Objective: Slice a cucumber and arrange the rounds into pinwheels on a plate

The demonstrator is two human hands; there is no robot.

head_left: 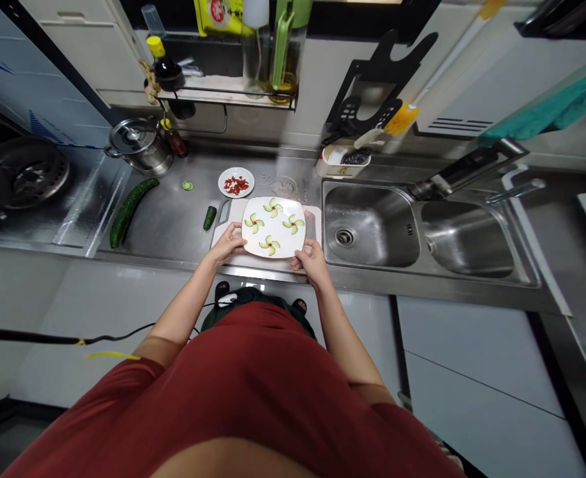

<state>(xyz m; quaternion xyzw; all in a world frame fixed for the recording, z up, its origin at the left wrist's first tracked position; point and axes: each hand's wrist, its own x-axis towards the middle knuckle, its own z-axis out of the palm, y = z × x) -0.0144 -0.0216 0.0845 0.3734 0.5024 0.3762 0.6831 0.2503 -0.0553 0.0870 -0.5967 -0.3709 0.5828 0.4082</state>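
Both my hands hold a white, rounded-square plate point(283, 249) by its near left and right edges, over a pale cutting board point(314, 222). My left hand point(228, 243) is closed on the plate's left rim, and my right hand point(311, 261) grips the lower right corner. Several pinwheel shapes of pale green cucumber slices point(269, 246) lie on it, each with a small red piece at its centre. Behind the plate stands a small white dish point(227, 175) of chopped red bits point(236, 185). A cucumber end piece point(210, 218) rests left of the board.
A whole cucumber point(131, 211) and a few cucumber slices point(187, 186) lie on the steel counter to the left. Beyond them are a lidded pot point(141, 147) and a wok point(18, 172). The double sink point(372, 222) is at the right. A shelf point(227, 91) with bottles overhangs the back.
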